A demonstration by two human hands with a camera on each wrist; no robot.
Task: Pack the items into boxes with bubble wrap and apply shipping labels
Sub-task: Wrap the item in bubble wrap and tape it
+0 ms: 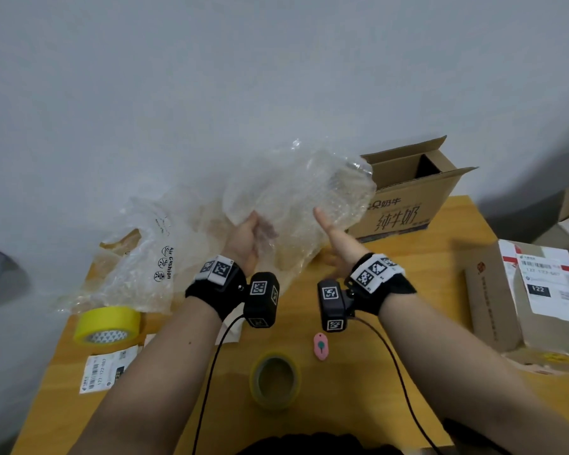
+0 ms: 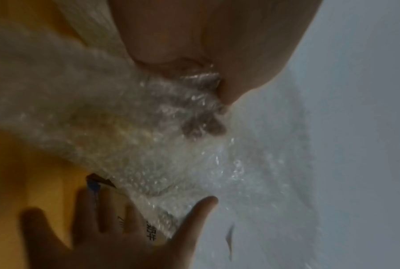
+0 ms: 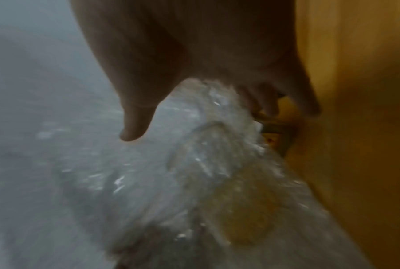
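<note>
The left hand (image 1: 243,239) is gripping a sheet of bubble wrap (image 1: 296,205), thumb on the near face and fingers showing blurred through the plastic behind it, so the sheet is being pinched between them. The right hand (image 1: 337,244) is lying against the sheet's right edge with its thumb sticking up and its fingers spread; in the right wrist view the wrap is passing between thumb and fingers, though blur makes it hard to say whether they are actually closing on it. The sheet is being held up above the far part of the wooden table (image 1: 453,231), in front of an open cardboard box (image 1: 408,198) that is standing upright with its flaps raised.

A clear air cushion bag (image 1: 139,257) is lying at the left, just behind a yellow tape roll (image 1: 107,325). A shipping label (image 1: 107,371) is sitting near the table's left front edge. A second tape roll (image 1: 275,380) is lying flat near the person, with a small pink cutter (image 1: 321,347) just beside it. Two labelled parcels (image 1: 526,293) are resting at the right.
</note>
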